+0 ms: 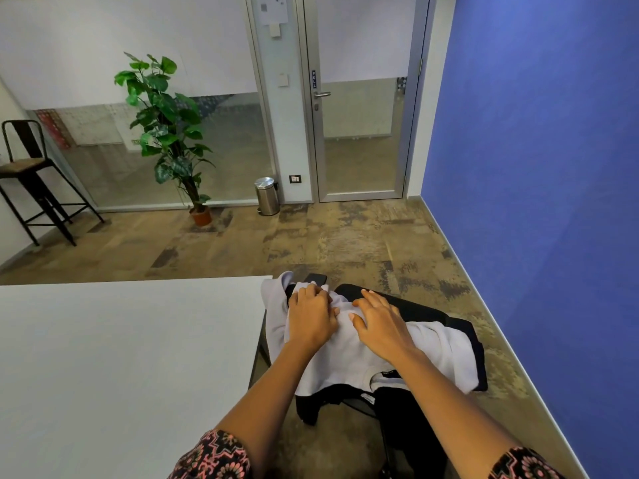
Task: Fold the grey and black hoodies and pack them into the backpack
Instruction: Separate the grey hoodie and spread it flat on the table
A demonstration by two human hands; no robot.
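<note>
Head view: both hands are on the grey hoodie [349,361], which lies bunched on top of black cloth [479,350] just off the right edge of the white tabletop [121,357].

L hand [311,316]: fingers bent down over a fold at the far end of the hoodie, gripping it. R hand [380,323], just beside it: fingers spread and fairly straight, palm pressing flat on the hoodie, not clasping anything. The thumbs nearly meet btwn the two hands.

The grey fabric runs from under the hands back toward the person and out to the R of the R hand. One corner hangs over the tabletop edge, L of the L hand. The black cloth shows beyond the R hand's fingertips, along the R side and below the wrists. Can't tell if it's the black hoodie, the backpack or sth else.

Patterned sleeves [214,458] end at the elbows.

Well beyond the hands: potted plant [166,133], steel bin [267,196], glass door [359,98]. Far L of the L hand is a black bar stool [33,178]. A blue wall [536,167] stands R of the R hand.
</note>
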